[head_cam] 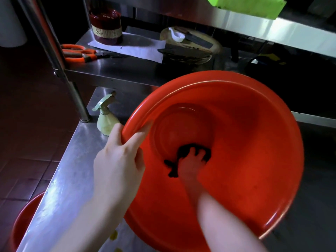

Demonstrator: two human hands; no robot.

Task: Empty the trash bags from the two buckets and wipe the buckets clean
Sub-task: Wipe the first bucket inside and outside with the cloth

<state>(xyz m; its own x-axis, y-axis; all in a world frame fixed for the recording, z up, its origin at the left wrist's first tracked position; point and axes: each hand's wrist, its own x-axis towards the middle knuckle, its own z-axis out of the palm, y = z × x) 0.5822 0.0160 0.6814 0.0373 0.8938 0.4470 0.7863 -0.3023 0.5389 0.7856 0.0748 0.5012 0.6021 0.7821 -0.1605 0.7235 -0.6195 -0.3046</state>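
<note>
A large red bucket (pixel 254 142) rests tilted on the steel table (pixel 60 190), its mouth turned toward me. My left hand (pixel 118 157) grips its left rim, thumb outside and fingers hooked over the edge. My right hand (pixel 190 162) reaches deep inside and presses a dark cloth (pixel 172 168) against the lower wall near the bottom. The inside holds no bag. A second red bucket (pixel 23 220) stands on the floor at the lower left, mostly hidden by the table edge.
A pale spray bottle (pixel 106 120) stands on the table just left of the bucket. On the shelf behind lie orange scissors (pixel 76 52), a dark red jar (pixel 106 26), white paper and a chopping board with cleavers (pixel 189 46). A steel shelf post (pixel 76 99) rises at the left.
</note>
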